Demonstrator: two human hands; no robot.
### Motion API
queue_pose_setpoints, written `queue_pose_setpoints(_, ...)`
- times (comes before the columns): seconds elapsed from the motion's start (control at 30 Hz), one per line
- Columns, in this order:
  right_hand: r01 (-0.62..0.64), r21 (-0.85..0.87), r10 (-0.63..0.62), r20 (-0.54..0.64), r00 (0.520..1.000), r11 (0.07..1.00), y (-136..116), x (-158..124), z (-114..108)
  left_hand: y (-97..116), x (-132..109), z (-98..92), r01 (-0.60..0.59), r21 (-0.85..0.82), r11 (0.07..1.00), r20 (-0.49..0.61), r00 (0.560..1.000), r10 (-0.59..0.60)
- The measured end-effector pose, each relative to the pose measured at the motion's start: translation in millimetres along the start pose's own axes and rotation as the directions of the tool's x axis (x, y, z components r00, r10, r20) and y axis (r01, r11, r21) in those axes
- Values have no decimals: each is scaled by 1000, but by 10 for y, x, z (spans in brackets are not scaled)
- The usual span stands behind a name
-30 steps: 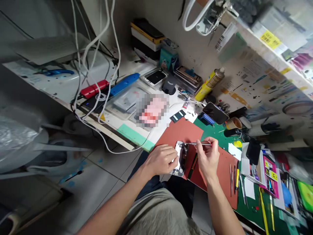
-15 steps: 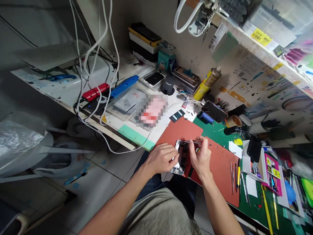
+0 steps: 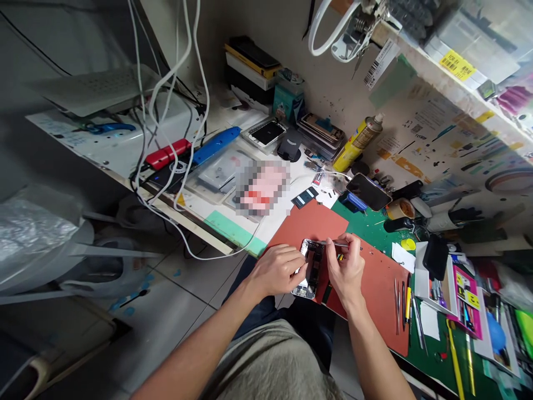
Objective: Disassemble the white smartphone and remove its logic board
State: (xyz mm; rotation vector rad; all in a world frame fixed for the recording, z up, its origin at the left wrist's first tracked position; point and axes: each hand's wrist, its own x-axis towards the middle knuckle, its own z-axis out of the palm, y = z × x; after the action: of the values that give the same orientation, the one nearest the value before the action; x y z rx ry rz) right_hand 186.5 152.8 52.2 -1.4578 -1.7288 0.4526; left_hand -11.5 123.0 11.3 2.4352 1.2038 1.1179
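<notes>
An opened phone (image 3: 310, 284) with its inner parts exposed lies at the near edge of a reddish-brown mat (image 3: 375, 278). My left hand (image 3: 280, 269) is closed on the phone's left side, with fingers bent over its frame. In my right hand (image 3: 346, 264), thumb and fingers pinch a thin metal tool, probably tweezers (image 3: 340, 243). Its tip points left and reaches the phone's top end. The exact contact there is too small to make out.
Several tweezers and slim tools (image 3: 403, 303) lie on the mat's right. Boxes of tools (image 3: 466, 294) stand beyond them. Behind the mat is a phone on a stand (image 3: 368, 190) and a yellow spray can (image 3: 358, 143). White cables (image 3: 194, 66) hang at the left.
The view has shifted slightly, so the surroundings sit a little farther right. Both hands keep nearly the same pose at the phone, the tool tip still at its top end.
</notes>
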Motion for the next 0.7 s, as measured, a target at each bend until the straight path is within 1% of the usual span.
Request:
queue_pose_setpoints(0.07, -15, 12, 15, -8, 1000, 1000, -9, -2, -12, -4, -1, 7, 6, -23, 1000, -6, 1000, -6)
queue_pose_setpoints(0.13, -48, 43, 49, -19, 999, 998, -26, -9, -38, -9, 4, 23, 49, -64, 997, -39, 998, -51)
queue_pose_setpoints(0.17, -70, 67, 72, -23, 997, 995, -38, -16, -56, -12, 9, 35, 93, -87, 992, -64, 993, -98)
queue_pose_setpoints(0.23, -118, 130, 121, -19, 992, 984, -64, -32, -100, -16, 24, 62, 205, -125, 971, -107, 970, -219)
queue_pose_setpoints(0.3, -163, 194, 167, -7, 986, 967, -93, -52, -140, -22, 40, 87, 295, -145, 945, -109, 944, -311)
queue_pose_setpoints(0.37, -193, 239, 196, 8, 981, 952, -122, -71, -163, -32, 50, 101, 334, -157, 929, -86, 933, -350)
queue_pose_setpoints(0.47, -213, 274, 212, 32, 977, 938, -163, -94, -147, -55, 47, 88, 320, -188, 929, -68, 939, -337)
queue_pose_setpoints(0.6, -245, 295, 239, 59, 969, 923, -209, -146, -112, -88, 24, 45, 241, -239, 940, -45, 965, -259)
queue_pose_setpoints(0.67, -267, 299, 266, 42, 963, 916, -198, -210, -148, -105, 13, 34, 211, -253, 944, -50, 972, -230)
queue_pose_setpoints(0.7, -274, 302, 283, 14, 959, 913, -176, -257, -185, -114, 9, 30, 201, -254, 946, -57, 973, -222)
